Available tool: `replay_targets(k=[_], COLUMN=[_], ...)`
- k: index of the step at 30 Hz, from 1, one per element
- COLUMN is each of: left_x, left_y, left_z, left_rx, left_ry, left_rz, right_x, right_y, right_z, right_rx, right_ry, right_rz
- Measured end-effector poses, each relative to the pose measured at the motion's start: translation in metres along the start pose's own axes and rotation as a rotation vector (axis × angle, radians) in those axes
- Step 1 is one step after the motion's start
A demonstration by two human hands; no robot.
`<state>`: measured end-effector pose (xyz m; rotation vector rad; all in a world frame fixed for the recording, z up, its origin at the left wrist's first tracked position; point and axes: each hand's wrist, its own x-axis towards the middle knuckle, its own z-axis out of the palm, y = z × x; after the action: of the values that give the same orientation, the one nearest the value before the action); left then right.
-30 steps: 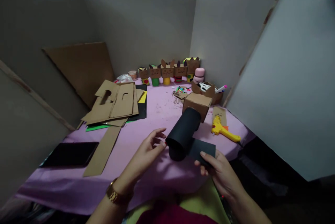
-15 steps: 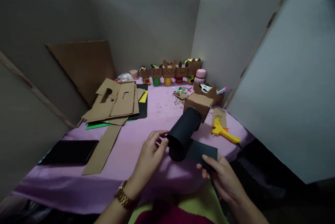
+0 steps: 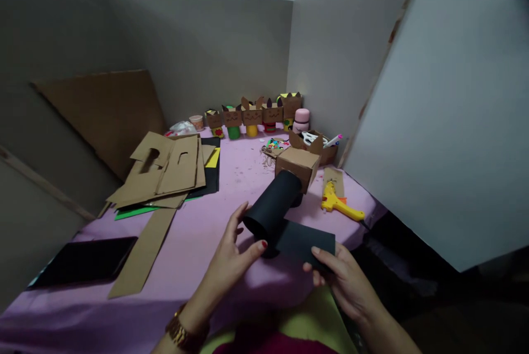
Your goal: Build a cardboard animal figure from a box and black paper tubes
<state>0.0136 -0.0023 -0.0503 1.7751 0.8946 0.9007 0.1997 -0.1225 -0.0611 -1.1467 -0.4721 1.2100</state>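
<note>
A black paper tube (image 3: 273, 202) lies slanted on the table, its far end against a cardboard box head with pointed ears (image 3: 298, 161). From under the tube a black paper strip (image 3: 308, 239) runs right; its free end is pinched between the thumb and fingers of my right hand (image 3: 341, 274). My left hand (image 3: 233, 255) is at the tube's near open end, thumb spread from the fingers. The fingertips are beside the rim and the thumb tip overlaps the dark paper below it; whether they press on it is hard to tell.
A yellow glue gun (image 3: 341, 205) lies at right. Cardboard pieces (image 3: 161, 172), a long cardboard strip (image 3: 144, 255) and a black phone-like slab (image 3: 85, 260) are at left. Several animal-faced cardboard figures (image 3: 252, 117), a pink bottle (image 3: 301, 119) and scissors (image 3: 313, 139) stand or lie behind.
My left thumb has moved down and away from the fingers, widening the hand at the tube's end. My right hand still pinches the strip. The whole view has shifted slightly.
</note>
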Motion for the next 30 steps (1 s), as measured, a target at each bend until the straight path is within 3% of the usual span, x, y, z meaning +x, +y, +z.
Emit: replay_targets(k=[5,9,30], left_x=[-0.004,-0.004,-0.003], left_y=[-0.014,-0.013,-0.009], left_z=[0.01,0.019,0.018], left_rx=[-0.196,-0.333,-0.329], left_ry=[-0.133,-0.135,-0.112], left_rz=[-0.032,-0.072,-0.117], right_x=[0.006,0.008,0.002], right_y=[0.003,0.006,0.01], right_z=[0.007,0.006,-0.001], right_rx=[0.013,0.009,0.145], right_ry=[-0.034,-0.024,-0.039], right_rz=[-0.012,-0.026,-0.027])
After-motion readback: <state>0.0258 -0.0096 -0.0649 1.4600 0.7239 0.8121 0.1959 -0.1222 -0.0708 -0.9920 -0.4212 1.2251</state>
